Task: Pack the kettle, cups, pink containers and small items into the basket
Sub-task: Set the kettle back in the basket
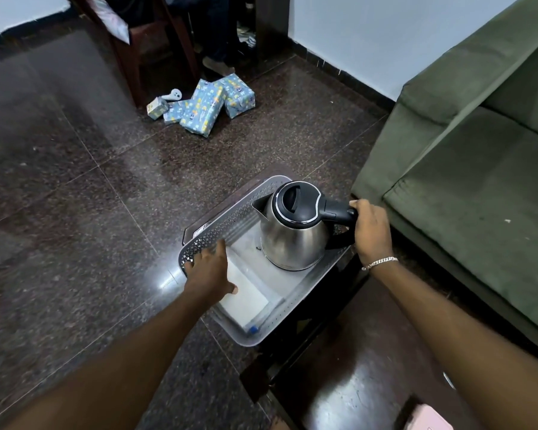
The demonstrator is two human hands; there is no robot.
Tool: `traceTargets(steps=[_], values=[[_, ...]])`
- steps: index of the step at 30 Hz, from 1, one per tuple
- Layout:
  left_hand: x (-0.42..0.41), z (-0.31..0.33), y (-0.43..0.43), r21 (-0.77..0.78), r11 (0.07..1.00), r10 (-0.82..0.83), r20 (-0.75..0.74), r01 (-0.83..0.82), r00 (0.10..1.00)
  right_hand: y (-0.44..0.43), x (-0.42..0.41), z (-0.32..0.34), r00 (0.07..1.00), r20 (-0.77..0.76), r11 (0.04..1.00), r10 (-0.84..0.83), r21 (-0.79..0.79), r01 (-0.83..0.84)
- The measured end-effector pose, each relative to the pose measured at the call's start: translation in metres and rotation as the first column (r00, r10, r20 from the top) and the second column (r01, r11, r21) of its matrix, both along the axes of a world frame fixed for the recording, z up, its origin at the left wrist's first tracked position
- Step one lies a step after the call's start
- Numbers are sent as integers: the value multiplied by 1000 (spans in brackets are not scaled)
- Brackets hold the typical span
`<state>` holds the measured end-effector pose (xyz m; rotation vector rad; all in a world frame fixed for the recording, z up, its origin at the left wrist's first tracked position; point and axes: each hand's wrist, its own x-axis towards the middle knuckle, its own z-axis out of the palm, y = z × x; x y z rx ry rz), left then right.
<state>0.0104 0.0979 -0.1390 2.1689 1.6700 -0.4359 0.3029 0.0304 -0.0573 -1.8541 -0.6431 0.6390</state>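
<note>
A steel kettle (294, 235) with a black lid and handle stands inside the far end of the grey perforated basket (227, 220). My right hand (371, 229) is closed around the kettle's black handle. My left hand (210, 271) rests on the basket's left rim with its fingers spread, over a white flat item (246, 301) lying on the basket floor. A small blue-capped thing (253, 329) lies in the near corner of the basket. The corner of a pink container (429, 418) shows at the bottom edge.
The basket sits on a dark low table (339, 367) beside a green sofa (479, 169). Blue wrapped parcels (205, 105) and a small white box lie on the tiled floor farther away, near a dark wooden chair (149, 48).
</note>
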Motion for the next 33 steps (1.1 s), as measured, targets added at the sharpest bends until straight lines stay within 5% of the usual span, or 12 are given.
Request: traceTargets(steps=[7, 12, 18, 22, 27, 30, 33], values=[[-2, -3, 10, -24, 999, 39, 8, -38, 999, -62, -45, -18, 934, 274, 966, -230, -50, 252], [-8, -1, 9, -17, 999, 30, 96, -28, 995, -99, -100, -38, 957, 287, 997, -44, -44, 59], [-13, 23, 6, -121, 991, 97, 408, -52, 908, -116, -141, -45, 982, 106, 981, 154, -134, -139], [-18, 46, -12, -95, 995, 81, 568, -32, 819, -115, -152, -38, 959, -217, 942, 184, -240, -235], [-5, 79, -56, 341, 931, -323, 595, 133, 736, -106, -153, -9, 643, -763, 956, -73, -238, -174], [5, 96, -91, 529, 798, -563, 482, 289, 672, -108, -145, 7, 480, -867, 970, -132, -213, -119], [14, 109, -129, 651, 637, -739, 362, 413, 568, -117, -137, 22, 433, -896, 992, -99, -124, -31]])
